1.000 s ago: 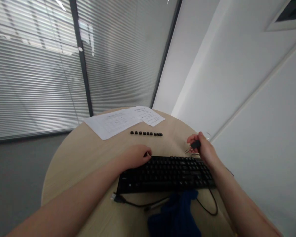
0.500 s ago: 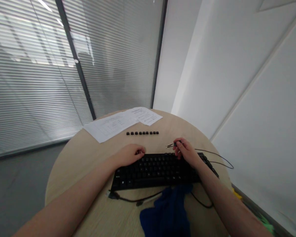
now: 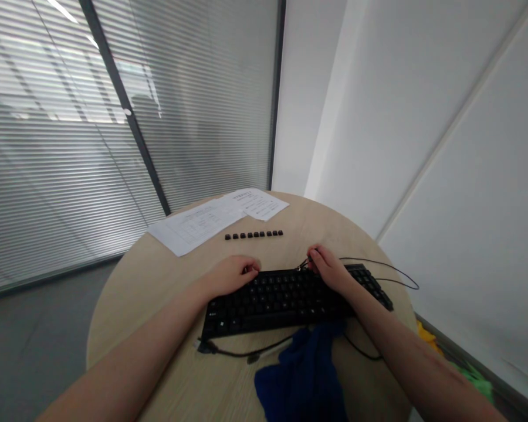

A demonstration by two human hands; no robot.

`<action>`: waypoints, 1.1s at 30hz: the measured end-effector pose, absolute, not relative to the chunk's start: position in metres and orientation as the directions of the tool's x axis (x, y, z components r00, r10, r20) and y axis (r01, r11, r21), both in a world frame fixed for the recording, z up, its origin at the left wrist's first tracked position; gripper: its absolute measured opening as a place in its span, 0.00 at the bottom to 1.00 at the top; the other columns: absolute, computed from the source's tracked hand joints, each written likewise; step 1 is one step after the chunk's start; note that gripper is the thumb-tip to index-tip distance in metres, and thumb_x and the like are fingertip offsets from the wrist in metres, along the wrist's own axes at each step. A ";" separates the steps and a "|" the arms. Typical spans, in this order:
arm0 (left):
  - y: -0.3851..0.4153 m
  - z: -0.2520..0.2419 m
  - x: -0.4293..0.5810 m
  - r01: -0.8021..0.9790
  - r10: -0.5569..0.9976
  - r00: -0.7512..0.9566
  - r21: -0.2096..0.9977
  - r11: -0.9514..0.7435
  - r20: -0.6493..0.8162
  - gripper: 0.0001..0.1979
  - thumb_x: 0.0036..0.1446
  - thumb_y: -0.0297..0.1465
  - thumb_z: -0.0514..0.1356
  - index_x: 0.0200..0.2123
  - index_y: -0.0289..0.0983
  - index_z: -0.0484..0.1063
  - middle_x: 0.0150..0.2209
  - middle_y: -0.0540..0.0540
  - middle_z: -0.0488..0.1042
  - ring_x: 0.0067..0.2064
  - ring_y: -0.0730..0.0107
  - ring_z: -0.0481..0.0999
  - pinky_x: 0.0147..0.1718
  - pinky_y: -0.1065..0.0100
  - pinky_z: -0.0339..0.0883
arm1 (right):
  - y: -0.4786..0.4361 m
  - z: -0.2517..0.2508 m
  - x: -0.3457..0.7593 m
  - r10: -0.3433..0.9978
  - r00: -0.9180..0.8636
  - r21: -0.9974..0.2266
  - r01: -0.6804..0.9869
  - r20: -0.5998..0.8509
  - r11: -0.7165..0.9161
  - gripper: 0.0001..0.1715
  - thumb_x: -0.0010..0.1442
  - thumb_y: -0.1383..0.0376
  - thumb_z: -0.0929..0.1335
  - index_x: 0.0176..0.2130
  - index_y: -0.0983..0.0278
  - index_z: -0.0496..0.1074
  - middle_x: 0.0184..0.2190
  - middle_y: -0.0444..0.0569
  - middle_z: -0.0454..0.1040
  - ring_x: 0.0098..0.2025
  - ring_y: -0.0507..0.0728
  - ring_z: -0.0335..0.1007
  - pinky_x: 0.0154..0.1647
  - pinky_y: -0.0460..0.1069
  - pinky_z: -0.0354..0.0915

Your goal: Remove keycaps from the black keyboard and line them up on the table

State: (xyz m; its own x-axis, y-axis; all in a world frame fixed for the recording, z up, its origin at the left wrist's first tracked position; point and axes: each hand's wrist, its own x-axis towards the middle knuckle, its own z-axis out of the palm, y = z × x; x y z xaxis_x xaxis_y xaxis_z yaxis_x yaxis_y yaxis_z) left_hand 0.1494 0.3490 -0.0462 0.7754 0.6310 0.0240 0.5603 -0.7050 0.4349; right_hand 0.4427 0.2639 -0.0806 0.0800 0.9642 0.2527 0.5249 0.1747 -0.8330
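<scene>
A black keyboard [image 3: 264, 308] lies on the round wooden table [image 3: 127, 305]. At its far left edge rests my left hand [image 3: 234, 274], fingers curled and thumb against the keyboard's rim. My right hand [image 3: 326, 268] is closed on a keycap puller [image 3: 303, 265], a small dark tool with thin wire prongs. Its prongs point left and down and meet the back row of keys; whether they grip a key is too small to tell. Beyond the keyboard stands a row of several loose black keycaps [image 3: 256, 234].
Printed sheets of paper [image 3: 198, 225] lie at the table's far left. A blue cloth [image 3: 305, 375] sits in front of the keyboard. The keyboard's cable [image 3: 237, 354] runs along its front, and another loop of cable [image 3: 400, 272] hangs near the right edge.
My right hand has lowered the keycap puller from above the keyboard to its back row of keys. My left hand stays at the keyboard's edge. The view has shifted slightly.
</scene>
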 end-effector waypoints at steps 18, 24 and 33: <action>0.352 -0.050 0.151 0.556 0.617 0.786 0.409 -0.724 0.023 0.13 0.62 0.35 0.54 0.41 0.39 0.77 0.38 0.46 0.79 0.39 0.65 0.75 0.40 0.66 0.64 | 0.264 -0.074 0.428 0.972 0.110 -0.667 0.743 0.206 0.058 0.14 0.71 0.59 0.58 0.39 0.63 0.66 0.27 0.47 0.71 0.30 0.54 0.67 0.35 0.48 0.60; 0.352 -0.049 0.150 0.568 0.628 0.778 0.410 -0.713 0.015 0.14 0.61 0.36 0.54 0.41 0.39 0.78 0.38 0.47 0.79 0.39 0.65 0.75 0.39 0.67 0.64 | 0.257 -0.076 0.420 0.957 0.060 -0.564 0.817 0.285 0.117 0.11 0.69 0.60 0.60 0.42 0.63 0.67 0.32 0.51 0.74 0.34 0.58 0.70 0.38 0.49 0.61; 0.350 -0.046 0.149 0.555 0.615 0.788 0.410 -0.723 0.017 0.14 0.62 0.36 0.53 0.41 0.38 0.77 0.38 0.46 0.78 0.39 0.64 0.75 0.39 0.66 0.64 | 0.258 -0.082 0.422 0.933 0.152 -0.674 0.729 0.327 0.117 0.13 0.69 0.60 0.57 0.37 0.62 0.64 0.24 0.46 0.70 0.28 0.55 0.67 0.35 0.49 0.61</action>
